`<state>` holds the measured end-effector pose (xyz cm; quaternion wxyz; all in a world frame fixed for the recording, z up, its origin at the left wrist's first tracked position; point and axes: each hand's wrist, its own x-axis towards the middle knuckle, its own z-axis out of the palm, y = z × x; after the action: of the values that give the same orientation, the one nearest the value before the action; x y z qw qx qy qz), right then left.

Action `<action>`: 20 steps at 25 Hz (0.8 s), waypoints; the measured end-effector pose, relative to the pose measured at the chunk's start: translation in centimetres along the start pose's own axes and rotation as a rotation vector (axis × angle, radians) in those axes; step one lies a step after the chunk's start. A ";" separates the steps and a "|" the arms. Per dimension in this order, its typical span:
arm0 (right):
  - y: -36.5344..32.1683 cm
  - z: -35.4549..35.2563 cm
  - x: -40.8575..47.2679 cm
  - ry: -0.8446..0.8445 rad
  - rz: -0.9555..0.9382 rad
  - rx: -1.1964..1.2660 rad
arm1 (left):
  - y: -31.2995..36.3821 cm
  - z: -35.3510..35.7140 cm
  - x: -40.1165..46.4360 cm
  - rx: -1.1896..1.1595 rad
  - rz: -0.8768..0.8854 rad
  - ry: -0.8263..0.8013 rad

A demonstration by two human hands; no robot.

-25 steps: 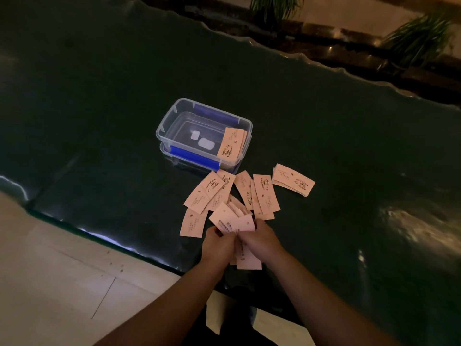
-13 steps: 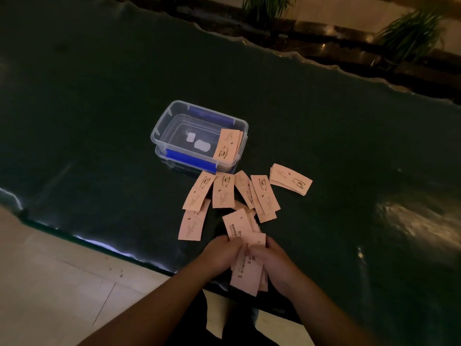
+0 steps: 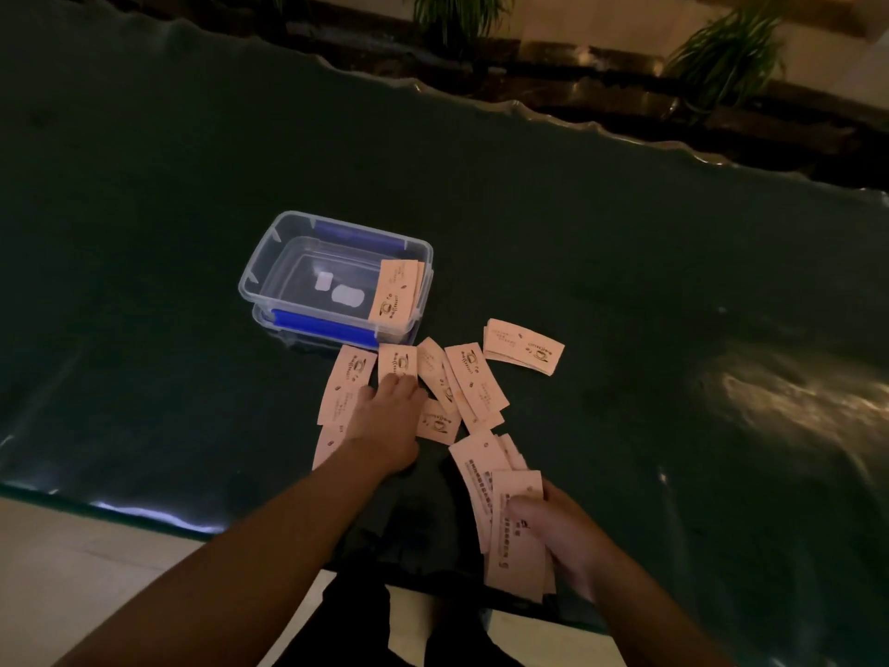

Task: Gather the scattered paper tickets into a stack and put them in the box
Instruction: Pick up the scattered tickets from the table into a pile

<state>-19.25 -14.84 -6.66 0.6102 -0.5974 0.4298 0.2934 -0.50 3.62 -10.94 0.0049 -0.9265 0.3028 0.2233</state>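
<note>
Several pink paper tickets lie scattered on the dark green table, just in front of a clear plastic box with blue clips. A few tickets lean inside the box at its right end. My left hand rests palm down on the scattered tickets, fingertips on one ticket. My right hand is near the table's front edge, closed on a loose fan of gathered tickets. A small pile of tickets lies apart to the right.
The table's front edge runs close to my body, with pale floor below. Potted plants and a dark ledge stand beyond the far edge. A glare patch shines on the table at right.
My hands have separated. The left hand has reached forward onto the scattered tickets, while the right hand keeps the gathered tickets and has drawn back toward the table's front edge.
</note>
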 end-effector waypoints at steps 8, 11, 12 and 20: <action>-0.4 -0.2 0.9 0.014 0.022 0.068 | -1.3 -0.1 0.3 0.082 -0.036 -0.004; -0.7 -0.1 1.3 0.006 0.028 0.104 | -1.7 0.1 -0.9 0.075 0.068 -0.005; -0.9 -0.1 1.3 0.007 0.018 0.107 | -1.8 0.3 -1.3 0.063 0.130 -0.008; -3.9 5.1 3.4 0.011 -0.077 -0.044 | -1.7 3.6 -5.1 -0.127 0.044 0.130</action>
<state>-13.42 -10.83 -8.16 0.6053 -0.6284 0.4033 0.2758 -4.71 8.39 -12.22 -0.0782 -0.9307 0.3080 0.1813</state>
